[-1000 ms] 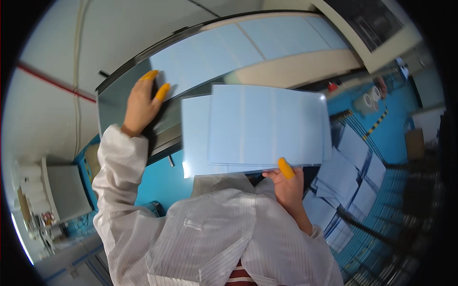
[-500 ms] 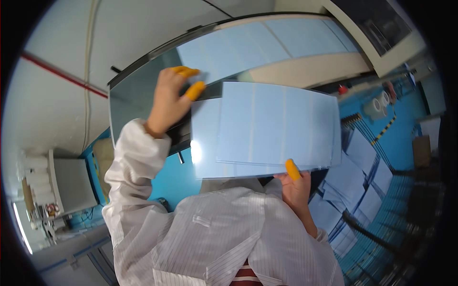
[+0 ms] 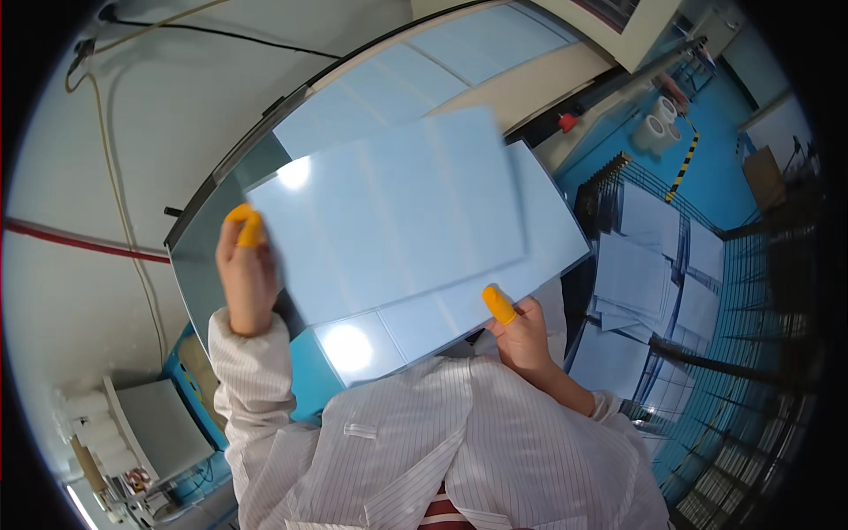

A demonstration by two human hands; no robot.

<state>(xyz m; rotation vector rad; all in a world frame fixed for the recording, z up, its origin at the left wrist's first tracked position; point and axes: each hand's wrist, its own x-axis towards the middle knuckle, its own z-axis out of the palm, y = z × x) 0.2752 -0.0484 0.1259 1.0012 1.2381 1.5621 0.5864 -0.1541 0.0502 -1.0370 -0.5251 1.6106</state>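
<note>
My left hand point(image 3: 246, 278), with yellow finger covers on thumb and forefinger, pinches the left edge of a glossy pale blue sheet point(image 3: 397, 212) with faint lighter stripes. That sheet lies tilted over a lower stack of similar sheets point(image 3: 552, 216), slightly blurred by motion. My right hand point(image 3: 523, 334) grips the stack's near edge, its yellow-covered thumb on top and its other fingers hidden beneath. Beyond them, more pale blue sheets point(image 3: 389, 84) lie in a row on a conveyor-like bed with a dark left end.
At the right stands a black wire cart point(image 3: 654, 187) holding several stacks of pale sheets point(image 3: 632, 283). White rolls point(image 3: 654, 132) stand on the blue floor behind it. A red knob point(image 3: 567, 122) sits on the machine's near side. Shelving with white rolls point(image 3: 106, 433) is at the lower left.
My left hand has come from the bed's sheets back to the near left and now holds the upper sheet's edge. The held sheets have swung and shifted left; my right hand keeps its grip.
</note>
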